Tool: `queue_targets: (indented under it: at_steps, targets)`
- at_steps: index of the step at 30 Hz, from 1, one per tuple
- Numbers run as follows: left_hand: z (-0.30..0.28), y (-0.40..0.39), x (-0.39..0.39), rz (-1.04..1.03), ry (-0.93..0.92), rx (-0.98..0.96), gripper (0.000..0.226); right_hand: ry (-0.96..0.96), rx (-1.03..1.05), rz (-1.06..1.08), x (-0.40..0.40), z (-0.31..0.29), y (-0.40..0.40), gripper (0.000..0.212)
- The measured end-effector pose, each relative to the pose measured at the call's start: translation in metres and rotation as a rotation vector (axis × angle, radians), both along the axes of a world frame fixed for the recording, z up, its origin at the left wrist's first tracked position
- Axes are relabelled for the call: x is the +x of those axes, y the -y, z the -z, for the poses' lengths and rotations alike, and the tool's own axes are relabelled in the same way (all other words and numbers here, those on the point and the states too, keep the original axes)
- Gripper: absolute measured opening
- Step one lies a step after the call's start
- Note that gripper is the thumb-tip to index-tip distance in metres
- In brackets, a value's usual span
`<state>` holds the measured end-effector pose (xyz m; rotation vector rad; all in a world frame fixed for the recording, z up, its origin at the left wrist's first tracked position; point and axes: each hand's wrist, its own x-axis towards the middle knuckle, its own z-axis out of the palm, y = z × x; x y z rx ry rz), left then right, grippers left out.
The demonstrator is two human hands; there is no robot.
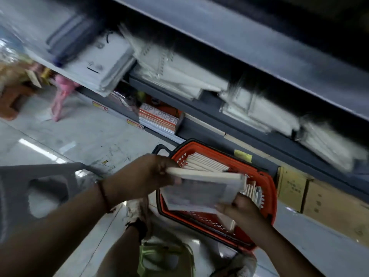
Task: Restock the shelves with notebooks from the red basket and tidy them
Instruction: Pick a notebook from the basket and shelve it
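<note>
1. The left hand [151,176] has its grip clenched on one end of a stack of notebooks [201,188].
2. The right hand [241,210] grasps the opposite lower corner.
3. Just beneath the grip stands the red basket [269,188], more notebooks inside.
4. Above, blurred shelves [249,116] carry white stacks.

Stacks of wrapped notebooks [179,74] crowd the middle shelf [249,124] almost edge to edge, several jutting past its front lip, with the shelf above [259,47] hanging low over them and leaving only a thin dark gap. Below, the red basket [269,188] sits hard against the shelving, more notebooks packed upright inside. Open floor [79,136] stretches to the left, while cardboard boxes [319,198] block the bottom tier at right.
</note>
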<state>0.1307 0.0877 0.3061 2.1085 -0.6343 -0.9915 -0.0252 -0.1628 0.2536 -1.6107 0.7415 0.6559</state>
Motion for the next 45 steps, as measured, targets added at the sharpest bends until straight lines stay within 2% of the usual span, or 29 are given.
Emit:
queue_targets:
  at_steps: [1, 3, 6, 10, 14, 17, 20, 22, 25, 28, 32, 35, 37, 40, 43, 45]
  targets:
    - [-0.027, -0.001, 0.0, -0.057, -0.028, -0.028, 0.019, 0.012, 0.02, 0.022, 0.002, -0.02, -0.005, 0.019]
    - [-0.077, -0.002, 0.002, -0.146, -0.062, -0.094, 0.03, 0.049, 0.047, 0.042, 0.006, -0.059, -0.014, 0.02]
    - [-0.146, -0.006, 0.002, -0.28, -0.035, -0.184, 0.033, 0.126, 0.096, 0.099, 0.01, -0.122, -0.024, 0.022]
    - [-0.211, -0.023, -0.005, -0.48, -0.056, -0.364, 0.055, 0.255, 0.181, 0.186, 0.017, -0.205, -0.028, 0.019]
    - [-0.24, -0.038, -0.035, -0.444, -0.257, -0.425, 0.051, 0.407, 0.21, 0.226, 0.024, -0.28, -0.026, 0.03]
    - [-0.248, -0.03, -0.064, -0.482, -0.392, -0.507, 0.048, 0.488, 0.292, 0.243, 0.027, -0.331, -0.02, 0.028]
    - [-0.271, -0.01, -0.082, -0.592, -0.445, -0.593, 0.047, 0.549, 0.329, 0.257, 0.028, -0.381, -0.016, 0.024]
    - [-0.297, 0.004, -0.084, -0.642, -0.419, -0.657, 0.057, 0.598, 0.313, 0.265, 0.03, -0.412, -0.013, 0.026]
    - [-0.342, 0.02, -0.079, -0.722, -0.344, -0.757, 0.085, 0.647, 0.313, 0.269, 0.033, -0.455, -0.007, 0.023]
    - [-0.38, 0.026, -0.069, -0.753, -0.298, -0.845, 0.1, 0.724, 0.31, 0.176, 0.032, -0.497, -0.003, 0.028]
    - [-0.426, 0.034, -0.056, -0.693, -0.21, -0.896, 0.1, 0.851, 0.13, 0.063, 0.035, -0.548, 0.004, 0.036]
    - [-0.462, 0.043, -0.045, -0.676, -0.043, -0.939, 0.098, 0.948, 0.062, 0.013, 0.038, -0.579, 0.012, 0.05]
    - [-0.489, 0.051, -0.043, -0.633, 0.007, -0.984, 0.084, 1.008, 0.064, -0.012, 0.038, -0.598, 0.015, 0.059]
    - [-0.523, 0.056, -0.036, -0.629, 0.062, -1.055, 0.027, 1.111, -0.005, -0.061, 0.035, -0.623, 0.018, 0.068]
    - [-0.556, 0.056, -0.029, -0.596, 0.023, -1.07, 0.028, 1.291, -0.261, -0.108, 0.031, -0.648, 0.02, 0.075]
    - [-0.582, 0.054, -0.026, -0.537, 0.029, -1.082, 0.032, 1.388, -0.302, -0.128, 0.031, -0.666, 0.018, 0.07]
